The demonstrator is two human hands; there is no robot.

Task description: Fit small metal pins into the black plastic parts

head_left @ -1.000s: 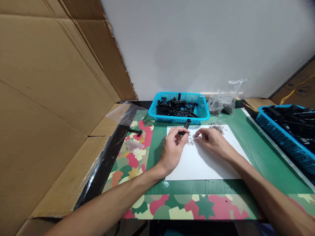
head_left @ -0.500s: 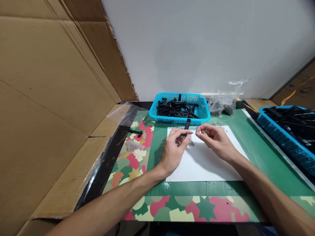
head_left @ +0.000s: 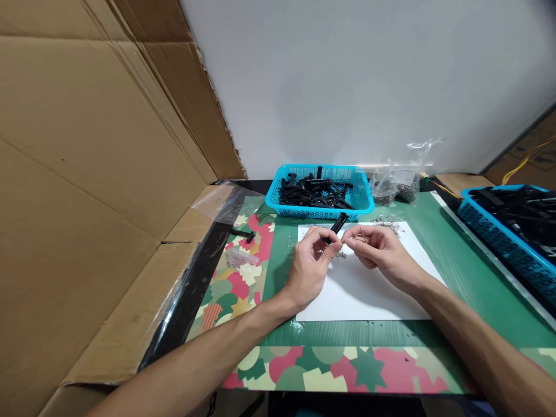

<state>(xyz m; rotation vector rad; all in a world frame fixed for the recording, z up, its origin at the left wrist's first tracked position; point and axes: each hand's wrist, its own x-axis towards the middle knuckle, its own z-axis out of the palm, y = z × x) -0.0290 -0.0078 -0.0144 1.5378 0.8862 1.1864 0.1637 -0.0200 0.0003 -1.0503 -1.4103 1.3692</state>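
Over a white sheet of paper (head_left: 369, 292), my left hand (head_left: 310, 263) is closed on a slim black plastic part (head_left: 340, 223), which tilts up and to the right behind the fingers. The part's lower end is hidden by my fingers. My right hand (head_left: 382, 249) pinches a thin, shiny metal piece (head_left: 362, 234), too small to name exactly. Both sets of fingertips nearly meet at the black part's near end. Small metal pieces (head_left: 341, 254) lie on the paper just under my hands, partly covered by them.
Behind the paper stands a blue basket (head_left: 319, 212) of black parts, with another blue basket (head_left: 504, 240) at the right. Bags of small metal pieces (head_left: 395, 188) sit at the back. A single black part (head_left: 243, 234) and a small plastic bag (head_left: 242, 258) lie left. Cardboard (head_left: 87, 174) walls the left side.
The black part has tipped from nearly upright to leaning right. My fingertips have come closer together, and the right hand has turned slightly. The whole view has shifted a little.
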